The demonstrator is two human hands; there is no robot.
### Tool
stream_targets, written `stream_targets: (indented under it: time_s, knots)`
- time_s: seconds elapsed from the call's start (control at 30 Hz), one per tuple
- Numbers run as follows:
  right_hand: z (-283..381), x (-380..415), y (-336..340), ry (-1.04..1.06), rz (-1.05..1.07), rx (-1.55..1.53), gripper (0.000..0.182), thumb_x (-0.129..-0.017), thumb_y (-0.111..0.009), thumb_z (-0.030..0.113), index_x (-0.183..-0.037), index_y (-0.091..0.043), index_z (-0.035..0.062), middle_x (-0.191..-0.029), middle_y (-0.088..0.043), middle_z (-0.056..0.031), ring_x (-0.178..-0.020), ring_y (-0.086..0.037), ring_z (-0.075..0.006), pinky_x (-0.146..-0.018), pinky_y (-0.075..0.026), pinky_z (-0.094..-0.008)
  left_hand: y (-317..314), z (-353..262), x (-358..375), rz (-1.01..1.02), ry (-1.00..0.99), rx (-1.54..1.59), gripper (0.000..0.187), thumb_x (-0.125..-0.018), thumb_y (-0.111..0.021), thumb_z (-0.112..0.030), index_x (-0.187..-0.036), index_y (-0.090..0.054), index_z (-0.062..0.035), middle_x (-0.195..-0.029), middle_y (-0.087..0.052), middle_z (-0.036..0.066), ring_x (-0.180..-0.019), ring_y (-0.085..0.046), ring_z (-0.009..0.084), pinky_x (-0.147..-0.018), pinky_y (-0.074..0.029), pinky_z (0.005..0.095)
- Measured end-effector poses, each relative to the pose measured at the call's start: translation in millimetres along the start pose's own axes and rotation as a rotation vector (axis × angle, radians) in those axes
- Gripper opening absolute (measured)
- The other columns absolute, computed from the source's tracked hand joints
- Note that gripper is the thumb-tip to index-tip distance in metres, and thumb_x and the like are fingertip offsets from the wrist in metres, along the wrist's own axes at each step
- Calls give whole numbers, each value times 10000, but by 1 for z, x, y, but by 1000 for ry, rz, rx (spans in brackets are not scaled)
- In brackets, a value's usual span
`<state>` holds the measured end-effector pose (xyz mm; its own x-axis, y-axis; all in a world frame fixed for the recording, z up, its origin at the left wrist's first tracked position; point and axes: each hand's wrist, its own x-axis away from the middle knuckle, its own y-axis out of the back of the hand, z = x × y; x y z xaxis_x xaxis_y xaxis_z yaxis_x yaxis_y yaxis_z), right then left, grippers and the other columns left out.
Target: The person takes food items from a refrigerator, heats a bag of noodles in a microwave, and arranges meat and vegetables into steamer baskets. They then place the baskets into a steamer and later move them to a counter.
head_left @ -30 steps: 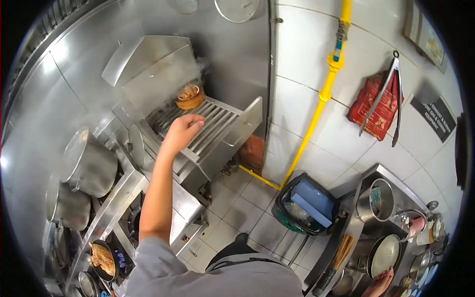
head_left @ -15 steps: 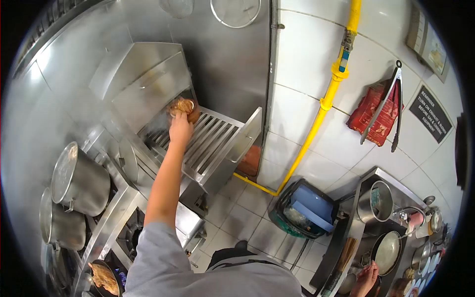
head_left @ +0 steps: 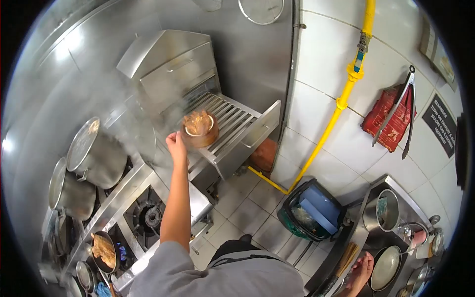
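Observation:
My left hand (head_left: 176, 146) reaches forward, fingers curled together right beside a round brown pot (head_left: 202, 140). What those fingers hold, if anything, I cannot tell. Browned food (head_left: 198, 122) is heaped up inside the pot's pale rim. The pot rests on the slats of a pulled-out metal grill drawer (head_left: 236, 118), with steam drifting around it. At the lower right, my right hand (head_left: 362, 271) is held beside a shallow pan (head_left: 386, 267), its fingers loosely bent and a little apart, nothing showing in them.
On the left stove, a frying pan (head_left: 117, 254) with browned food stands near a blue flame; a bare burner (head_left: 152, 217) and large steel pots (head_left: 106, 161) are close by. A bin (head_left: 322, 195) stands on the floor. Tongs (head_left: 406, 109) hang on the tiled wall.
The brown pot has come toward me along the slats. My left hand has shifted from its near rim to its left side. My right hand has drawn slightly away from the shallow pan.

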<state>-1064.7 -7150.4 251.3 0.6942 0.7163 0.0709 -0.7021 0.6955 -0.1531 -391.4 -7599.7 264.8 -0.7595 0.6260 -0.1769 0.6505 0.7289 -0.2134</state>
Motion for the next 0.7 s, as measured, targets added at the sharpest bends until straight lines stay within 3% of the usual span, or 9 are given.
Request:
stream_targets:
  time_s: [0.03, 0.2, 0.27, 0.3, 0.37, 0.4, 0.47, 0.6, 0.7]
  knots:
    - [-2, -4, -5, 42, 25, -24, 208, -1057, -572, 227, -1192, -599, 72, -849, -579, -5, -662, -499, -72, -577, -400, -214, 2, 0, -5, -11, 78, -50, 391, -943, -673, -302, -1184, -543, -22, -952, -601, 76, -740, -550, 149, -583, -450, 322]
    - [-6, -4, -18, -5, 117, -129, 202, -1046, -593, 221, -1191, -604, 81, -863, -598, -15, -671, -514, -88, -575, -411, -217, -2, -20, 11, 225, 359, -92, 530, -883, -712, -342, -1234, -529, 11, -911, -605, 83, -626, -511, 166, -405, -357, 329]
    - [-7, -6, -23, -58, 131, -129, 201, -1042, -602, 224, -1190, -612, 88, -858, -598, -11, -673, -517, -88, -583, -422, -219, -5, -33, 22, 193, 424, -81, 546, -885, -699, -362, -1240, -539, 22, -942, -609, 112, -664, -548, 215, -510, -472, 364]
    - [-10, -6, -27, -46, 148, -123, 201, -1036, -611, 220, -1186, -619, 86, -864, -608, -16, -662, -525, -91, -569, -434, -224, -5, -36, 22, 196, 426, -83, 546, -885, -699, -362, -1240, -539, 22, -942, -609, 112, -664, -548, 215, -510, -472, 364]
    - [-18, -4, -35, -104, 182, -138, 215, -1031, -616, 219, -1186, -626, 70, -870, -622, -31, -646, -538, -96, -552, -444, -229, 3, -46, 13, 218, 571, -138, 526, -903, -661, -399, -1222, -561, 8, -1003, -619, 135, -726, -590, 279, -684, -545, 457]
    - [-23, -5, -43, -122, 222, -141, 221, -1031, -616, 219, -1187, -628, 63, -871, -625, -36, -643, -542, -98, -547, -446, -231, 8, -44, 0, 219, 572, -137, 526, -903, -661, -399, -1222, -561, 8, -1003, -619, 135, -726, -590, 279, -684, -545, 457]
    - [-27, -2, -61, -126, 321, -176, 227, -1031, -612, 208, -1190, -638, 48, -864, -625, -42, -651, -546, -106, -565, -448, -240, 14, -40, -20, 475, 690, -128, 482, -935, -608, -422, -1208, -582, -26, -1045, -628, 134, -783, -619, 322, -824, -541, 534]
    - [-22, 8, -88, -190, 432, -127, 210, -1018, -625, 175, -1181, -644, 44, -877, -634, -41, -674, -554, -103, -592, -450, -241, 26, -35, 2, 497, 662, -2, 387, -978, -548, -377, -1150, -604, -35, -1034, -650, 123, -832, -655, 319, -842, -570, 534]
    - [-16, 11, -110, -229, 538, -119, 189, -1009, -632, 149, -1163, -653, 41, -891, -643, -43, -688, -563, -104, -611, -459, -243, 80, -40, 21, 453, 624, 40, 346, -975, -551, -331, -1140, -607, -33, -1064, -662, 121, -857, -668, 289, -817, -589, 510]
